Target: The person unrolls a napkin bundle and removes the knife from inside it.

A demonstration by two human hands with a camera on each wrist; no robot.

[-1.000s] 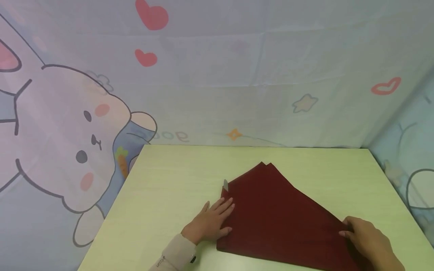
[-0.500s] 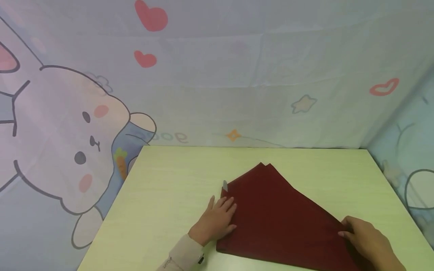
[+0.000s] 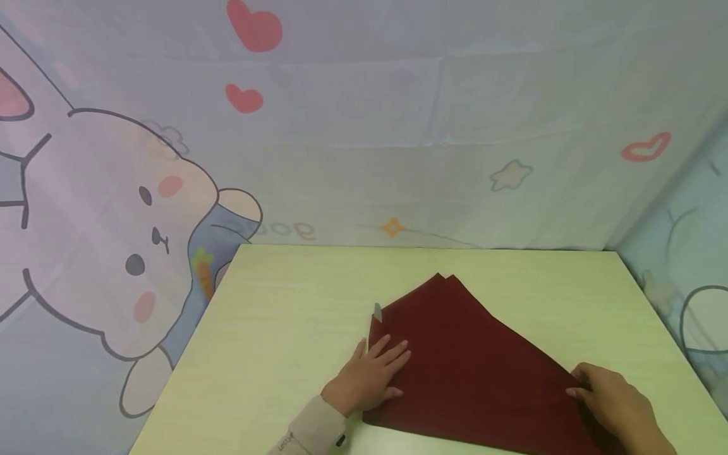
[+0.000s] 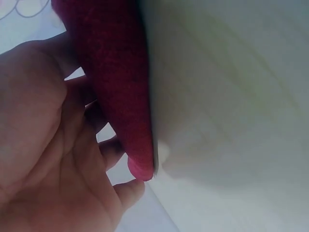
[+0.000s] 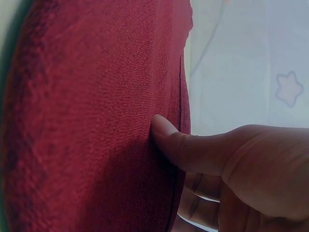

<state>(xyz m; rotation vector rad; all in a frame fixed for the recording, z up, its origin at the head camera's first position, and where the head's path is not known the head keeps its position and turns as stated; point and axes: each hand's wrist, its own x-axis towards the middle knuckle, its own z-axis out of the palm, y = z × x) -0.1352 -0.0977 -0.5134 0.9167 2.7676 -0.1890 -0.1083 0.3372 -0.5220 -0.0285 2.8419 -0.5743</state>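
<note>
Left hand (image 3: 366, 379) has slid a bit farther right onto the red cloth (image 3: 466, 366) since the earlier frame; right hand (image 3: 614, 398) about the same. Cloth lies folded on the table (image 3: 296, 303). Left fingers straight, spread, resting over cloth's left edge. Right hand pinches cloth's right edge, thumb on top. Small pale tag (image 3: 378, 312) at cloth's upper-left corner. Printed sheet (image 3: 364, 126) hangs behind cloth.

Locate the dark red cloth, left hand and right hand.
Dark red cloth (image 3: 469, 373): head view, middle of its upper surface.
Left hand (image 3: 366, 380): head view, back of hand.
Right hand (image 3: 617, 399): head view, back of hand.
</note>
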